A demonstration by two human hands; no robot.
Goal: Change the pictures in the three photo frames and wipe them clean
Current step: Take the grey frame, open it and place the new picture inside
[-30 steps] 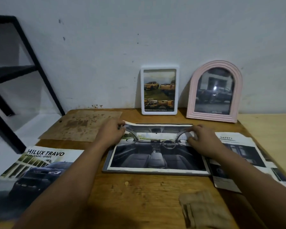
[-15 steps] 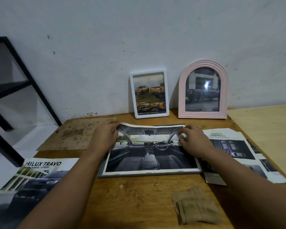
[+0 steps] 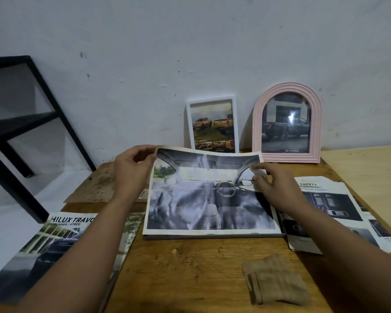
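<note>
A large picture of a car interior (image 3: pixel 203 199) is tilted up off a flat grey frame (image 3: pixel 212 236) lying on the wooden table (image 3: pixel 190 267). My left hand (image 3: pixel 133 170) pinches the picture's top left corner and lifts it. My right hand (image 3: pixel 271 184) rests with its fingertips on the picture's right part, near the top right corner. A white rectangular frame (image 3: pixel 212 126) with orange trucks and a pink arched frame (image 3: pixel 287 123) with a dark truck lean upright against the wall behind.
A folded brown cloth (image 3: pixel 275 281) lies near the front right. A Hilux Travo brochure (image 3: pixel 61 240) lies at the left, a Safety leaflet (image 3: pixel 325 211) at the right. A brown backing board (image 3: pixel 99 186) lies behind my left hand. A black metal stand (image 3: pixel 20 123) is at the far left.
The picture lay flat on the grey frame; my left hand has now raised its top left corner so the sheet tilts up. The camera has come closer.
</note>
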